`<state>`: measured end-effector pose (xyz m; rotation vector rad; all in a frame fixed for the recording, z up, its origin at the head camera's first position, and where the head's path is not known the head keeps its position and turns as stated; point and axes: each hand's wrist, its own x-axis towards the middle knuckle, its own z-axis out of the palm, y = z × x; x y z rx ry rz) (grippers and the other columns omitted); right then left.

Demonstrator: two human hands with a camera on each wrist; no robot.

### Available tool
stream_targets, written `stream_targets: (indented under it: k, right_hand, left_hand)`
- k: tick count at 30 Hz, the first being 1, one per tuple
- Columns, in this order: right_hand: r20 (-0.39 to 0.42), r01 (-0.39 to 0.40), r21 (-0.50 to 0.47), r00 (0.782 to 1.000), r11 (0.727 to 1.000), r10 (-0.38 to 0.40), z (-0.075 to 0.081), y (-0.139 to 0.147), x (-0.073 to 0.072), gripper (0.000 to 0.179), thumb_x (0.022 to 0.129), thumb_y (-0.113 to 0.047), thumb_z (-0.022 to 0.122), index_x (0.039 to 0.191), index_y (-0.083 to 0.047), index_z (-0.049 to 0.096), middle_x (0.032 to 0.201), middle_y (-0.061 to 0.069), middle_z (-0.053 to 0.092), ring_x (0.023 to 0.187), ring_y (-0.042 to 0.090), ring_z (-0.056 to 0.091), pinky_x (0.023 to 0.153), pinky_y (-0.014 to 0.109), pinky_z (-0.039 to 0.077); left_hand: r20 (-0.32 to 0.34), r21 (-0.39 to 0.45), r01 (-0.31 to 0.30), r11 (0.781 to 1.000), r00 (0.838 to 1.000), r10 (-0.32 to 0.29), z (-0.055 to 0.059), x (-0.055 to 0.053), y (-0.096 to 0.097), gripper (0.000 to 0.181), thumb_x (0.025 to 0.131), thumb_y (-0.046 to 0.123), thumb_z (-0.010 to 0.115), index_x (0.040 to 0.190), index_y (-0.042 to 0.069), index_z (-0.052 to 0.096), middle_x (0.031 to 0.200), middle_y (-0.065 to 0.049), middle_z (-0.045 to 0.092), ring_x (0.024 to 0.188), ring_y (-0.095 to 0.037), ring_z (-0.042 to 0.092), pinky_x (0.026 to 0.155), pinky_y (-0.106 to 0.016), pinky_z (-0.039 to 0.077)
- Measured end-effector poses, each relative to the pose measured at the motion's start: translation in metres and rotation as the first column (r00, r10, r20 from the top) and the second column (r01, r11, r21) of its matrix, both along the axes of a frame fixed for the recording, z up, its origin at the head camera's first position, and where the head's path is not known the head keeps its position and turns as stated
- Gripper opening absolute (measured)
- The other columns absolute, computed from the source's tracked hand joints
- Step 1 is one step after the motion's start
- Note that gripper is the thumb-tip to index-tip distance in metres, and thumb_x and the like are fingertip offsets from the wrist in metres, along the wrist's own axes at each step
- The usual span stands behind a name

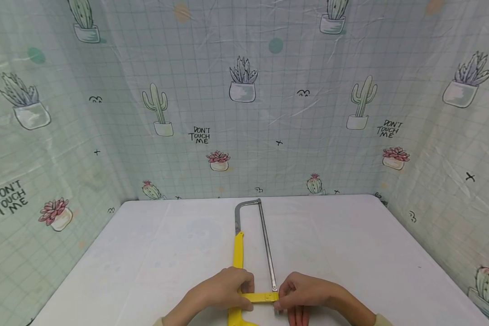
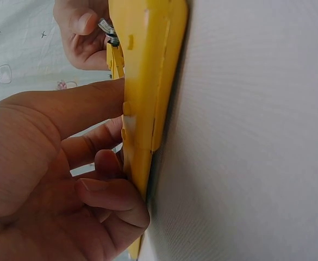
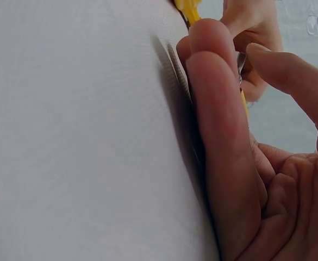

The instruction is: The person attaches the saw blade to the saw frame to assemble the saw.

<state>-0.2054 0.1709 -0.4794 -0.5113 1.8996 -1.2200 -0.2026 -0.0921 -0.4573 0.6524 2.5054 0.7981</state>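
A hacksaw (image 1: 238,251) with a yellow and grey frame lies on the white table, its grey bow at the far end and its blade (image 1: 266,244) along the right side. My left hand (image 1: 227,286) grips the yellow frame near the handle, thumb and fingers around it where the yellow crosspiece (image 1: 258,297) begins. At the crosspiece's right end, my right hand (image 1: 305,290) pinches the metal wing nut (image 2: 105,26) between thumb and curled fingers. Other fingers of that hand rest low along the tabletop. Most of the handle drops out of the head view's lower edge.
The white table (image 1: 167,253) reaches back to a hanging cloth (image 1: 244,122) printed with cacti and lettering. This cloth also encloses the left and right sides.
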Motion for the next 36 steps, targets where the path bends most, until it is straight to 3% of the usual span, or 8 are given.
stream_targets:
  k: [17,36]
  right_hand:
    - [-0.014,0.018,-0.018,1.000,1.000,-0.018,0.0019,-0.0036,0.0024,0.024,0.093,-0.031,0.073,0.083,-0.010,0.072,0.057,-0.005,0.067,0.044,0.003,0.060,0.044,0.016,0.046]
    - [-0.011,0.010,0.003,1.000,1.000,-0.010,0.0017,-0.0034,0.0008,0.018,0.094,-0.026,0.070,0.088,-0.009,0.073,0.058,-0.006,0.067,0.045,0.002,0.059,0.046,0.015,0.046]
  left_hand:
    - [-0.005,-0.001,0.012,1.000,1.000,-0.012,-0.0016,-0.0025,-0.0010,0.021,0.081,0.023,0.087,0.086,0.024,0.067,0.079,0.013,0.063,0.069,-0.004,0.052,0.067,-0.021,0.047]
    - [-0.005,-0.004,0.009,1.000,1.000,-0.009,0.0001,-0.0022,-0.0016,0.021,0.081,0.023,0.087,0.086,0.024,0.067,0.079,0.013,0.063,0.068,-0.004,0.052,0.066,-0.021,0.047]
